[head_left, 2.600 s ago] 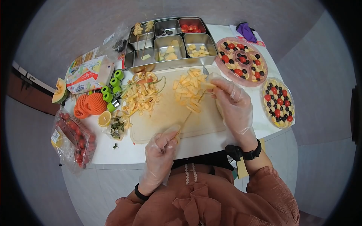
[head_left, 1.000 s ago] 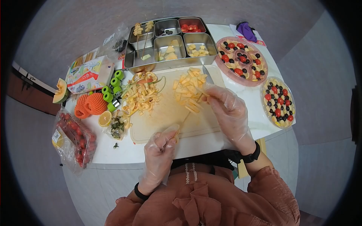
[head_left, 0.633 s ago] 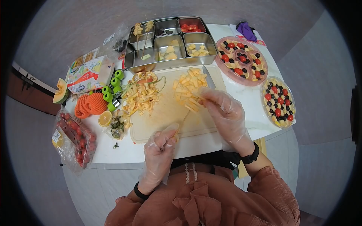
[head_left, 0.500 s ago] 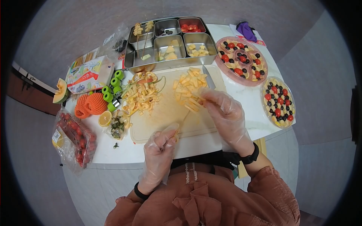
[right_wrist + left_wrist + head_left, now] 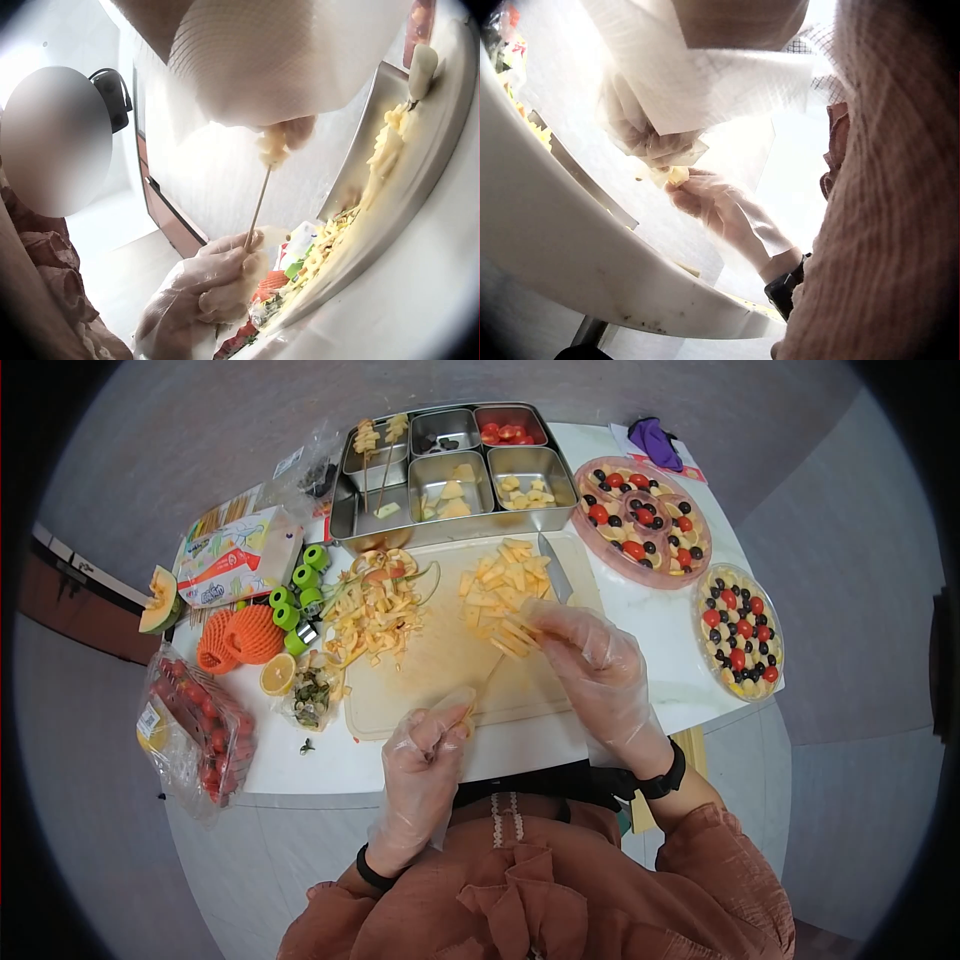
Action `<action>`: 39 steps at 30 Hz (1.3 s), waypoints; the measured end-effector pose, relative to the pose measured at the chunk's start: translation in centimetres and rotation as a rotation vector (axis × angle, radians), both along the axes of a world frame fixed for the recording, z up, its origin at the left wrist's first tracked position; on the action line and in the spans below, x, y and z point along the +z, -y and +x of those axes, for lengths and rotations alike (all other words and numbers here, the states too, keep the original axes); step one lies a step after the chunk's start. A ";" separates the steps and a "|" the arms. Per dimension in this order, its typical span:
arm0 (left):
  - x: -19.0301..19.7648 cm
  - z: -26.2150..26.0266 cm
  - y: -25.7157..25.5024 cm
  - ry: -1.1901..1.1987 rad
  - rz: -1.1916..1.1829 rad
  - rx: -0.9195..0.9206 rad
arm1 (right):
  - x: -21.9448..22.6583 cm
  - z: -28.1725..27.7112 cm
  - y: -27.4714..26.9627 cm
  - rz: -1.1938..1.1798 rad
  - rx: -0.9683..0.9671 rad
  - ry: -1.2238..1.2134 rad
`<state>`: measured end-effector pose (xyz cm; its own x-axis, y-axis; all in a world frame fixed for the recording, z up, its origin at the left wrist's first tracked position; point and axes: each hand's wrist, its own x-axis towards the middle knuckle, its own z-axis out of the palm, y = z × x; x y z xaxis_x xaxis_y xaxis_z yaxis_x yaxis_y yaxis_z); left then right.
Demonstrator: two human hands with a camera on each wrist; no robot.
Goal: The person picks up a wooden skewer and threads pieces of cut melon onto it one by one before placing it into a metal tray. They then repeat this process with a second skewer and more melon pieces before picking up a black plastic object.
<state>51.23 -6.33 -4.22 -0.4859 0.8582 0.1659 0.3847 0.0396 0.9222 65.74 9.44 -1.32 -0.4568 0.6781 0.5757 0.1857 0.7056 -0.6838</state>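
Beneath both hands, desk (image 5: 320, 772): white, carrying everything below.
Board (image 5: 430, 705): flat on the desk, near side of the steel tray (image 5: 480, 529); both hands raised over its near part.
Peelings (image 5: 375, 605): heaped on the board, left of the cut fruit (image 5: 500, 585).
Left hand (image 5: 420, 775): gloved, fingers curled tight round the stick's lower part. Loose grip here would let the stick twist or back out under a push.
Right hand (image 5: 605, 670): gloved, fingers pinching the fruit pieces at the stick's upper end. Baggy glove film could slip on juice or snag on the point.
Knife (image 5: 556, 575): on the board just past my right fingers; a wide reach could knock it.
Stick (image 5: 259, 206): thin, slanting up from left fingers to right; tip hidden, so a hard push might prick me.
Fruit pieces (image 5: 274, 150): on the stick, against my right fingertips, well apart from the left. Soft-looking; squeezing or off-centre piercing could split one.
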 end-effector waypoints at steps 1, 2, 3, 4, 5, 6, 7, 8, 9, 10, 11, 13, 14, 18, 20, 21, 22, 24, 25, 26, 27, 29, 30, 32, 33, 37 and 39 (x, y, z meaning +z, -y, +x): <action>0.0 0.0 0.0 0.007 -0.007 0.002 | 0.0 0.0 0.0 0.016 0.004 0.005; 0.0 0.0 0.0 0.014 -0.013 0.004 | 0.0 0.0 -0.1 0.033 0.008 0.009; -0.1 0.0 0.0 0.014 -0.014 0.004 | 0.3 0.1 -0.1 0.032 0.008 0.010; -0.2 0.0 0.0 0.020 -0.011 0.013 | 0.7 0.3 -0.2 -0.002 0.020 0.032; -0.2 0.0 0.1 0.026 -0.009 0.023 | 0.9 0.5 -0.4 -0.036 0.032 0.054; -0.2 -0.1 0.1 0.026 -0.009 0.022 | 0.8 0.7 -0.8 -0.036 0.031 0.054; -0.1 -0.3 0.1 0.000 -0.007 0.022 | 0.7 0.9 -1.4 -0.023 0.006 0.068; 0.0 -0.5 0.1 -0.024 -0.005 0.022 | 0.7 0.9 -2.1 -0.008 -0.019 0.083; -0.2 -0.8 0.2 -0.022 -0.003 0.022 | 1.0 0.8 -2.7 -0.007 -0.019 0.085; -0.6 -1.0 0.4 -0.026 0.002 0.032 | 1.3 0.6 -3.4 0.044 -0.023 0.166; -1.0 -1.2 0.4 -0.030 0.008 0.041 | 1.6 0.4 -4.1 0.097 -0.030 0.246; -1.7 -1.7 0.6 -0.020 0.018 0.047 | 1.1 -0.4 -5.7 0.159 0.006 0.259; -1.9 -1.8 0.7 -0.013 0.022 0.059 | 0.7 -0.9 -6.5 0.215 0.047 0.268; -2.0 -2.4 1.1 -0.035 0.012 0.082 | -0.2 -3.3 -8.2 0.277 0.139 0.381; -1.9 -2.6 1.3 -0.009 0.014 0.087 | -1.4 -4.6 -9.0 0.376 0.207 0.279; -2.0 -2.7 1.4 -0.007 0.015 0.091 | -1.8 -4.9 -9.3 0.377 0.211 0.281; -2.0 -2.8 1.4 -0.002 0.015 0.097 | -2.0 -5.2 -9.7 0.394 0.221 0.356; -2.0 -2.9 1.5 0.008 0.015 0.114 | -2.6 -5.7 -10.1 0.412 0.240 0.435; -2.0 -2.9 1.5 0.018 0.026 0.115 | -2.8 -5.9 -10.3 0.437 0.223 0.498; -1.9 -2.9 1.5 0.029 0.036 0.116 | -3.0 -6.1 -10.4 0.461 0.205 0.561; -1.8 -3.0 1.5 0.035 0.035 0.123 | -3.1 -6.2 -10.5 0.462 0.213 0.566; -1.7 -3.1 1.4 -0.006 0.036 0.106 | -3.1 -6.3 -10.5 0.511 0.227 0.512; -1.7 -3.1 1.3 0.000 0.035 0.109 | -3.2 -6.3 -10.7 0.511 0.232 0.516; -1.8 -3.1 1.2 -0.019 0.029 0.102 | -3.4 -6.2 -10.9 0.490 0.232 0.573; -1.8 -3.1 1.1 -0.015 0.027 0.107 | -3.4 -6.1 -11.0 0.490 0.237 0.575; -1.8 -2.9 0.9 -0.012 0.044 0.108 | -2.6 -6.2 -10.5 0.488 0.253 0.499; -1.7 -2.8 0.8 0.002 0.053 0.111 | -2.6 -6.2 -10.4 0.465 0.218 0.582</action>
